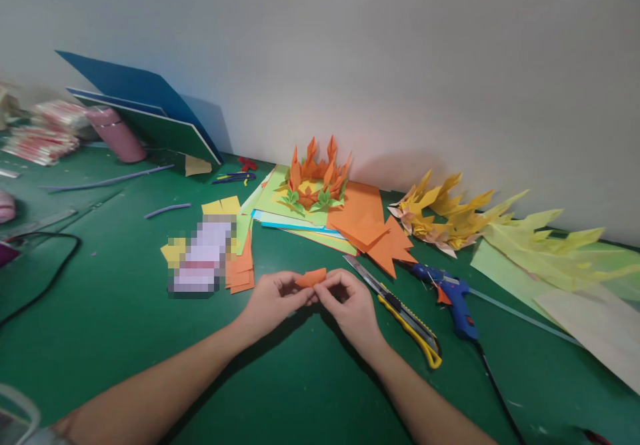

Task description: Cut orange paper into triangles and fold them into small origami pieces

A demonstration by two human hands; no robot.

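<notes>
A small folded piece of orange paper [313,277] is pinched between my two hands above the green table. My left hand [274,298] grips its left end with closed fingers. On the other side my right hand [350,302] holds the near right edge between thumb and fingers. The fingers partly cover the paper's lower edge. Close by on the right lies a yellow utility knife [407,322] with its blade out. Orange paper squares [241,273] lie left of my hands. Beyond them stands a ring of orange folded-paper points with green leaves [320,182].
A blue glue gun [455,298] with a black cord lies at right. Yellow paper foldings [450,212] and pale green ones [550,238] sit behind it. A blurred phone-like object [203,255], a pink bottle [117,135] and leaning blue and green boards [150,122] are on the left.
</notes>
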